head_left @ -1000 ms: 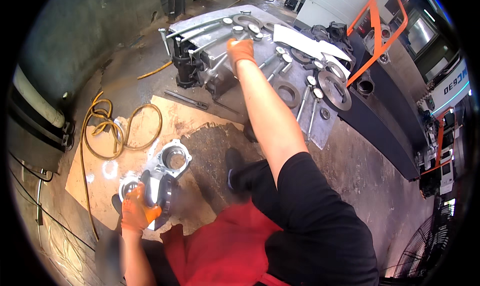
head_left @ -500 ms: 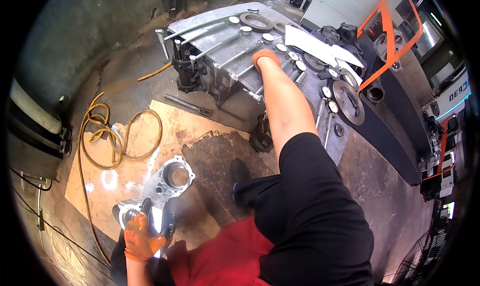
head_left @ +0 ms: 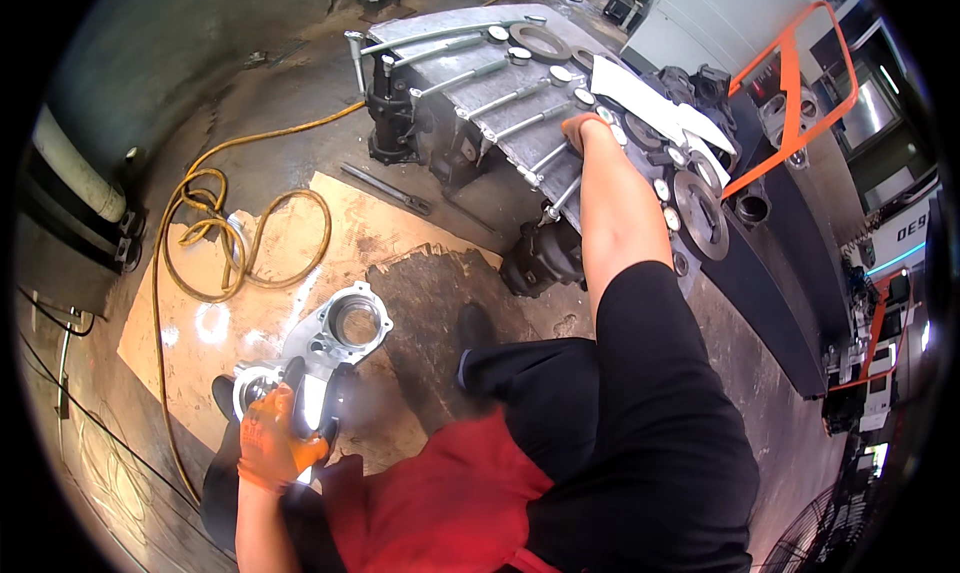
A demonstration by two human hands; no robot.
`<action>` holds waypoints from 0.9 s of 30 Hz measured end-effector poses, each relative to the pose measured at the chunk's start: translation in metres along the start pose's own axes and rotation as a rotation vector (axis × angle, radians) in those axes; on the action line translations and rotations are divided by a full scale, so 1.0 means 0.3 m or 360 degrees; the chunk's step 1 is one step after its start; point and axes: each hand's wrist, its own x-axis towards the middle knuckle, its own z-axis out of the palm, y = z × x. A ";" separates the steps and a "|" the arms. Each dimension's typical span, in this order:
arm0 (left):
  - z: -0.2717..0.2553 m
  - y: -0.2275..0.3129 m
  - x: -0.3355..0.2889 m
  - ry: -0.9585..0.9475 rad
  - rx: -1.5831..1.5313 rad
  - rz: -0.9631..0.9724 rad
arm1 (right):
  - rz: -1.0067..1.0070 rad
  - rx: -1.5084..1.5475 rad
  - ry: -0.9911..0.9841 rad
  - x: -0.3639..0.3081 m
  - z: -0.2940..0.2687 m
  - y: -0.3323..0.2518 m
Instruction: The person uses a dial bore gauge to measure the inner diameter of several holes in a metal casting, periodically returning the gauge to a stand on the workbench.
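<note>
My left hand (head_left: 272, 441), in an orange glove, is closed on the lower end of a silver cast metal housing (head_left: 357, 345) at the lower left. A large round bore shows at the housing's far end. My right arm stretches forward to the metal table, and my orange-gloved right hand (head_left: 586, 127) is over a row of dial bore gauges (head_left: 520, 125). It touches or nearly touches a gauge handle just below a dial; its fingers are mostly hidden. The gauges lie side by side, their measuring ends jutting past the table's near edge.
Metal rings (head_left: 701, 216) and white papers (head_left: 655, 103) lie on the table (head_left: 440, 31). Dark castings (head_left: 545, 258) stand beneath its edge. A yellow hose (head_left: 322, 235) coils over brown floor board (head_left: 190, 308). An orange frame (head_left: 790, 83) rises at the right.
My right hand has moved rightward along the row of gauges, toward another handle. The left hand remains on the housing. The view has shifted slightly.
</note>
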 end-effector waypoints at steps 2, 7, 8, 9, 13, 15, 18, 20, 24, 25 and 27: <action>0.000 0.004 -0.001 -0.0056 -0.0002 -0.0098 | 0.0233 0.0672 0.0101 -0.070 -0.019 0.019; -0.014 0.021 0.005 -0.0151 -0.0029 -0.0155 | 0.0294 0.2024 0.0791 -0.417 -0.085 -0.043; -0.019 0.024 0.005 -0.0212 -0.0072 -0.0222 | 0.0238 0.2260 0.0803 -0.516 -0.099 -0.066; -0.020 0.027 0.005 -0.0194 -0.0042 -0.0203 | 0.0214 0.2472 0.0807 -0.623 -0.108 -0.096; -0.025 0.038 -0.008 -0.0144 0.0050 -0.0213 | -0.0208 0.2842 0.1034 -1.062 -0.083 -0.262; -0.022 0.044 -0.015 -0.0094 0.0066 -0.0246 | -0.0585 0.2645 0.1101 -1.254 -0.048 -0.341; -0.013 0.051 -0.022 -0.0024 0.0040 -0.0343 | -0.1038 0.2704 0.1179 -1.438 -0.040 -0.458; -0.008 0.048 -0.030 0.0041 0.0053 -0.0352 | -0.1155 0.2626 0.1084 -1.522 -0.040 -0.487; -0.008 0.020 -0.047 0.0224 -0.0040 -0.0487 | -0.1332 0.2455 0.1148 -1.600 -0.057 -0.547; -0.015 0.005 -0.052 0.0379 -0.0167 -0.0427 | -0.1342 0.2492 0.1075 -1.605 -0.060 -0.561; -0.024 -0.025 -0.050 0.0393 -0.0103 -0.0732 | -0.1361 0.2571 0.0914 -1.602 -0.057 -0.590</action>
